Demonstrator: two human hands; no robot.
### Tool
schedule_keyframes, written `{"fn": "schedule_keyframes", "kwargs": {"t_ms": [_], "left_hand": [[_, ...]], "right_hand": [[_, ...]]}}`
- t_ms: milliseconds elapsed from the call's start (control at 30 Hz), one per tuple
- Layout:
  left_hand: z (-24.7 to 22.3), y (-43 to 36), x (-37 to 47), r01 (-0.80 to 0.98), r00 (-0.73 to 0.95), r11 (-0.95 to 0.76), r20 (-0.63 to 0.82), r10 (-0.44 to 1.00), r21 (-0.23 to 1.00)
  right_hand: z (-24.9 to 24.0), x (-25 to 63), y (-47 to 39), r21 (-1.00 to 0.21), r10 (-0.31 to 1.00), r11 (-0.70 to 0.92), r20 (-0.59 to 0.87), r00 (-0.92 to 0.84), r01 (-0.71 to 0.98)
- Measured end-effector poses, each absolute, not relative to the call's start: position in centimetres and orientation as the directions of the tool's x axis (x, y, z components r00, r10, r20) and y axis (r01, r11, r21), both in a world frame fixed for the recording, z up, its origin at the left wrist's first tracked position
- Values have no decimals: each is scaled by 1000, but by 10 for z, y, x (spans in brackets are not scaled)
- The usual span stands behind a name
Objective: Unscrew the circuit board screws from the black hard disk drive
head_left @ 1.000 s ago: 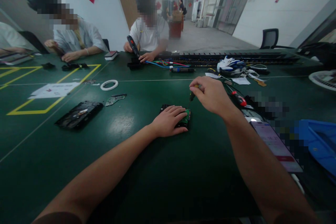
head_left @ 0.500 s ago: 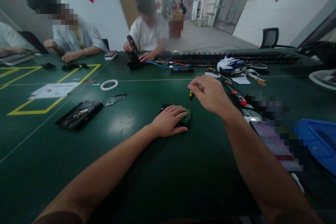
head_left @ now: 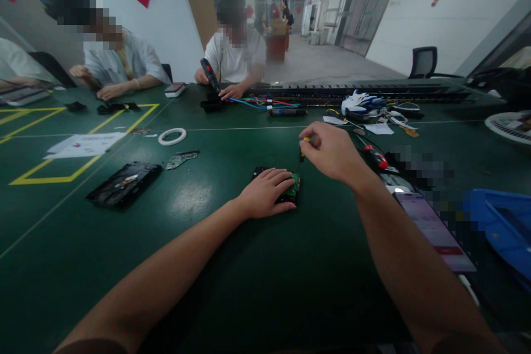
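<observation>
A hard drive (head_left: 293,192) with a green circuit board facing up lies on the green table in front of me. My left hand (head_left: 267,193) rests flat across it with fingers stretched out, covering its middle; the thumb lies along its near side. My right hand (head_left: 326,146) pinches a small screwdriver (head_left: 302,155) with a yellow and black handle. The screwdriver stands nearly upright, its thin shaft pointing down at the drive's far right corner. Whether the tip touches a screw is too small to tell.
Left of the drive lie a black casing (head_left: 124,183), a loose circuit board (head_left: 181,159) and a tape roll (head_left: 172,136). To the right are a red-and-black screwdriver (head_left: 375,156), a phone (head_left: 433,229) and a blue bin (head_left: 504,221). Across the table a co-worker holds a power screwdriver (head_left: 210,73).
My right hand has shifted slightly, with its fingers turned on the screwdriver so that more of the yellow handle shows. My left hand and the hard drive have stayed in place.
</observation>
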State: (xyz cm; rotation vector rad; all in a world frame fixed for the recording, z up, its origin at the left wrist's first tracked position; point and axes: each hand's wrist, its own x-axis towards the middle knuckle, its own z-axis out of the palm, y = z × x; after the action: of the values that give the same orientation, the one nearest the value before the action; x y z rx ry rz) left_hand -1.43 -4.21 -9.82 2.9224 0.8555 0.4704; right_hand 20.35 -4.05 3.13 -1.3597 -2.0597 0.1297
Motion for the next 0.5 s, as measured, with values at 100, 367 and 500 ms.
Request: {"fn": "schedule_keyframes", "kwargs": {"t_ms": [100, 367, 500], "left_hand": [[-99, -41, -14, 511, 799, -847, 280, 531, 147], [-100, -41, -14, 512, 797, -846, 285, 533, 149], [-99, -41, -14, 510, 796, -846, 289, 532, 154]], "right_hand": [[32, 203, -41, -397, 832, 491, 478, -282, 775], [32, 203, -41, -403, 829, 508, 470, -304, 761], [31, 203, -40, -404, 820, 528, 471, -325, 747]]}}
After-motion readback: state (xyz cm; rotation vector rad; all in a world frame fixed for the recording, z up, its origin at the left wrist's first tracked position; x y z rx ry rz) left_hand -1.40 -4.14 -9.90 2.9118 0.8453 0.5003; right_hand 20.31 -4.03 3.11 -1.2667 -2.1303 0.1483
